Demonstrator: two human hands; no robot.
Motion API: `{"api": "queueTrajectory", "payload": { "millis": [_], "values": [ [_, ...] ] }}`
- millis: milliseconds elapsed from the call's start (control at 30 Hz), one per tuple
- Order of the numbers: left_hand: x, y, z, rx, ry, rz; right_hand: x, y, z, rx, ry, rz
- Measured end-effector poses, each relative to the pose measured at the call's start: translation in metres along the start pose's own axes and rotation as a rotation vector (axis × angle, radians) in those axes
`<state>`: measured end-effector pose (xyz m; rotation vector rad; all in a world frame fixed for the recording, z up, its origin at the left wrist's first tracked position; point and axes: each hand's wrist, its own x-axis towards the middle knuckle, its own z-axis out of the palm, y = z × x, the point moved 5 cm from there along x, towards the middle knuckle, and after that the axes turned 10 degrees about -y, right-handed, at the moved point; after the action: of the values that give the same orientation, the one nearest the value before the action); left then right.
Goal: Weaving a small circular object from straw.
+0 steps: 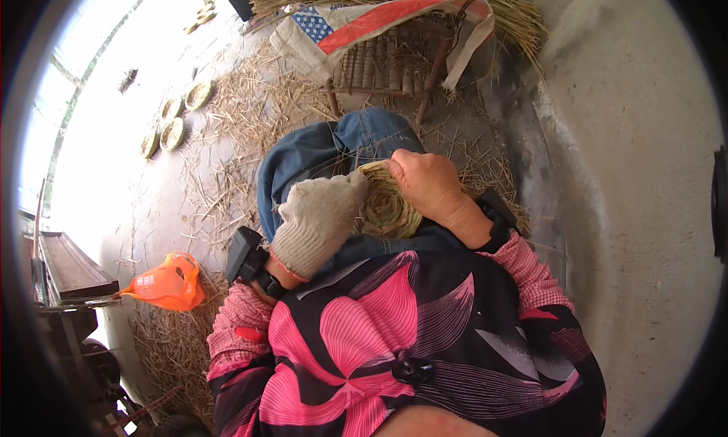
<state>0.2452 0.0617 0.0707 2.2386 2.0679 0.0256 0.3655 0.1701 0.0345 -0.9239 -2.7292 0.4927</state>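
A small round straw basket (388, 209), coiled and pale green-yellow, rests on my lap over blue jeans. My left hand (322, 206), in a light knitted work glove, is closed at the basket's left rim; its fingertips are partly hidden. On the far right of the rim, my bare right hand (428, 181) pinches the edge with thumb and fingers. A few thin loose straws stick out to the left of the basket across my knees.
Loose straw (243, 126) litters the floor. Several round woven baskets (173, 134) lie at far left. A low bamboo chair (387, 65) with a striped cloth stands ahead, before a straw bundle (516, 20). An orange plastic bag (171, 283) sits left; a wall (637, 172) rises right.
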Motion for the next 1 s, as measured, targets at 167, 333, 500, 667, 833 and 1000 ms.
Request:
{"api": "queueTrajectory", "payload": {
  "millis": [167,333,500,667,833,1000],
  "values": [
    [0.009,0.007,-0.004,0.062,0.021,0.063,-0.003,-0.010,-0.002,-0.095,0.047,-0.061],
    [-0.004,-0.012,-0.022,-0.019,0.101,-0.028,-0.003,0.008,-0.016,-0.079,0.152,-0.031],
    [-0.011,-0.006,-0.012,-0.056,0.120,-0.020,-0.005,-0.007,-0.015,-0.085,0.156,-0.094],
    [-0.011,-0.008,-0.027,-0.309,0.222,0.092,-0.002,-0.007,-0.024,-0.072,0.198,-0.236],
    [-0.032,-0.067,-0.049,-0.949,0.511,0.076,-0.015,0.001,-0.044,0.085,0.316,-0.603],
    [0.002,-0.064,0.010,-1.099,0.141,0.317,-0.012,-0.006,-0.041,0.118,0.300,-0.666]
  ]
}}
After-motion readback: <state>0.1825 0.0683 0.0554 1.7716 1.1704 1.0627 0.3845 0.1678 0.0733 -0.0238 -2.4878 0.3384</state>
